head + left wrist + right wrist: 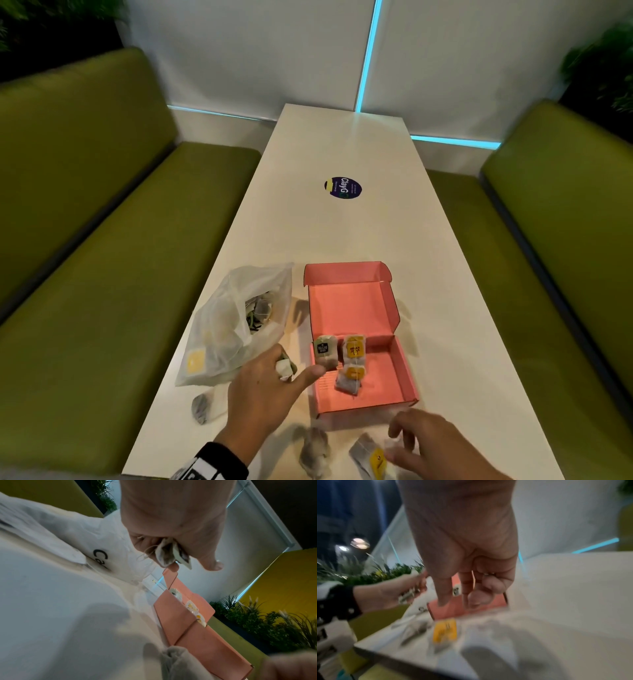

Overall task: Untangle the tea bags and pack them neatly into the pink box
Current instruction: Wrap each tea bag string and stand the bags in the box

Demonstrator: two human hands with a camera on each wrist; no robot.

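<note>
While a small bundle of tea bags [172,553] is kept clutched in the curled fingers of the left hand [265,383], its thumb is stretched out toward the near left corner of the pink box [400,377]. The right hand [431,442] is held low over the table [342,222] just in front of the box, fingers loosely bent and spread above a yellow-tagged tea bag [371,457]; nothing is seen gripped in it, though blur leaves contact uncertain.

Trouble could come from the strings: if the clutched bundle is pulled apart carelessly, a tag may be torn off or a paper bag split. The three tea bags [351,363] already laid in the box's left part could be knocked askew by the thumb passing close over them.

Beyond the hands, two grey loose bags [315,452] are left on the table near its front edge, and a clear plastic bag [236,325] holding more is lying left of the box, whose lid stands open.
</note>
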